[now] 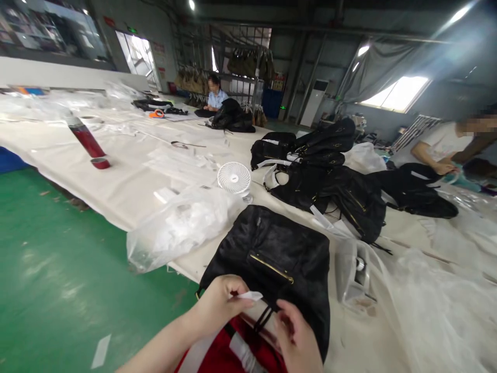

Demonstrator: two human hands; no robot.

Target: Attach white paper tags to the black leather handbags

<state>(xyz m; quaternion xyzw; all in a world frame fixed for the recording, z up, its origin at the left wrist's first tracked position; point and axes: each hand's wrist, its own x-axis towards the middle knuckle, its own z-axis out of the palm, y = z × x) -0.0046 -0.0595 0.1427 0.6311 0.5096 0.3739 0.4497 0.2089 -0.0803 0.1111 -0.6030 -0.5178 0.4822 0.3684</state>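
A black bag (289, 238) with a gold zipper (272, 268) lies on the table edge in front of me. Over its near end, my left hand (221, 303) pinches a small white slip (250, 296) between thumb and fingers. My right hand (297, 334) is beside the bag's black cords (264, 317), its fingers loosely curled and apart, with nothing visible in them. Red cloth (258, 349) shows below and between my hands, with a pale wrapped piece (243, 349) on it.
A white fan (234, 177) and crumpled clear plastic (186, 223) stand beyond the bag. More black bags (326, 181) are piled at the right, near a clear box (355, 274). A red bottle (87, 137) stands far left. Two people work at the table, one (438, 142) at right.
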